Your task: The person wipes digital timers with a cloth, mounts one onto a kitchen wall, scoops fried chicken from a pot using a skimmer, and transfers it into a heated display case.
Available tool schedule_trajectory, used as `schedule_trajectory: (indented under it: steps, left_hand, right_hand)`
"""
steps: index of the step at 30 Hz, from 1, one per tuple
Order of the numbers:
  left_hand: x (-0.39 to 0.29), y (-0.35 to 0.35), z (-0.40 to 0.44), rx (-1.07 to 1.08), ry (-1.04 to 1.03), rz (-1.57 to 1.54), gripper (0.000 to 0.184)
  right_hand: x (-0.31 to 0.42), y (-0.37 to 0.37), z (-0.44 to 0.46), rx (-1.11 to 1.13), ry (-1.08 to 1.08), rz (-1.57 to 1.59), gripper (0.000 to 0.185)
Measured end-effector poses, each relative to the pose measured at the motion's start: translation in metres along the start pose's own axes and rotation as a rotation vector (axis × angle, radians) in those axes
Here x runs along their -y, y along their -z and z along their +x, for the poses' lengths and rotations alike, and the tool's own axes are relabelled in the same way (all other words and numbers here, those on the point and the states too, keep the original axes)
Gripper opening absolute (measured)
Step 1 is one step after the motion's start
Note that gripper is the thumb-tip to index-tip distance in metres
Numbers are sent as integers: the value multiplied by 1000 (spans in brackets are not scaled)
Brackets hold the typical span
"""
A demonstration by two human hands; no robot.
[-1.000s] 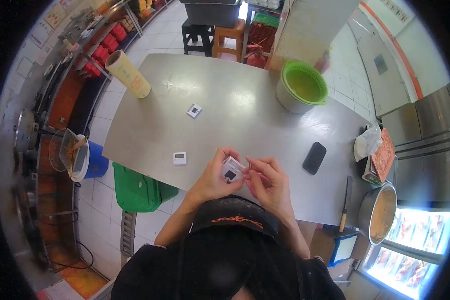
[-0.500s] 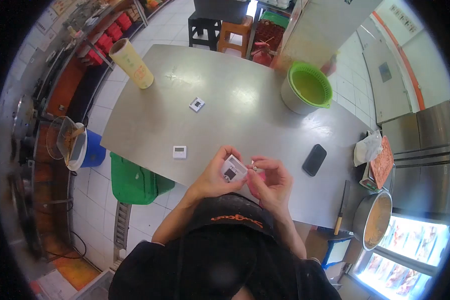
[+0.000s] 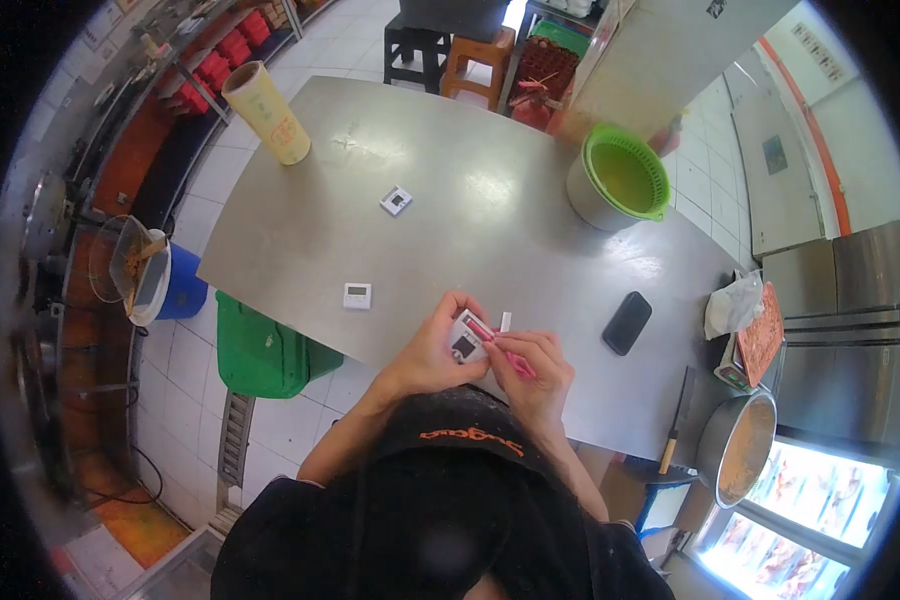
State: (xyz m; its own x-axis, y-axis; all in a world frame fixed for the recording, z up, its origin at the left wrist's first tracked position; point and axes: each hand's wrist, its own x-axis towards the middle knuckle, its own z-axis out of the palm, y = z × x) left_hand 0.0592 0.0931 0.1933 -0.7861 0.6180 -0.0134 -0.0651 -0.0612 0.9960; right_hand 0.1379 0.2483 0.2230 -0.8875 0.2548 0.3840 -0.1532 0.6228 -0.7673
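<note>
Left hand (image 3: 440, 348): fingers curled around a white timer (image 3: 467, 343), gripping it by its edge above the near side of the desk (image 3: 515, 255).
Held timer: back turned up, showing a dark square and a slot with a reddish strip in it; whether that strip is a battery, I cannot tell.
Right hand (image 3: 538, 375): thumb and fingers pinched narrow at the slot's edge, with a pink item (image 3: 521, 366) held in the palm.
White strip (image 3: 506, 321): just beyond the right fingers; whether held or lying on the desk, I cannot tell.
Other timers: one (image 3: 357, 296) with its display up, left of the hands; another (image 3: 396, 201) farther off, dark square up.
Pale pot (image 3: 590, 198): at the far right edge, a green basket (image 3: 653, 182) set in its mouth, something yellowish inside.
Metal bowl (image 3: 711, 440): by the near right corner, orange-brown stuff (image 3: 746, 450) inside.
Blue bucket (image 3: 182, 285): beyond the left end, a strainer (image 3: 130, 262) with brown bits at its rim.
Green bin (image 3: 258, 345): below the left edge, its contents hidden.
Glass cabinet (image 3: 805, 530): lit, at lower right, pale and reddish goods inside, too blurred to name.
</note>
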Motion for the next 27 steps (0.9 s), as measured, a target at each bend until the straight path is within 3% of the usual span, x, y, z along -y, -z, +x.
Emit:
schedule_trajectory:
  steps: [2,6,8,9,11,15,17,18,20,21,23,27]
  left_hand:
    - [1,2,1,28,-92,230,55]
    - [12,-1,2,62,-102,157,69]
    - [18,-7,-1,52,-117,116,79]
    - [18,-6,0,58,-119,120,79]
    - [18,-5,-1,77,-1,-38,83]
    - [22,-3,-1,77,-68,37,75]
    - [22,-1,0,112,230,-164,53]
    - [27,0,-1,120,231,-162,53]
    - [43,4,-4,29,215,-282,33]
    - [46,7,-3,32,217,-276,33]
    - [51,14,-3,-13,296,-370,24]
    - [57,18,-5,-33,284,-383,21]
  right_hand:
    - [-5,-3,-1,35,-131,59,12]
    - [-22,-13,0,130,-352,279,7]
    - [-34,-13,-6,200,-508,590,12]
    - [-34,-9,-3,193,-506,593,12]
    - [-33,0,-2,238,-603,921,20]
    - [-71,-6,-6,267,-758,985,30]
    - [-138,-27,-12,76,-810,870,28]
    - [-174,-39,-21,68,-810,870,28]
    - [-232,-60,-36,9,-621,-66,39]
    - [-236,-65,-37,4,-624,-61,39]
    - [-241,-73,-39,279,-566,-273,41]
    - [-241,-92,-34,324,-546,-339,40]
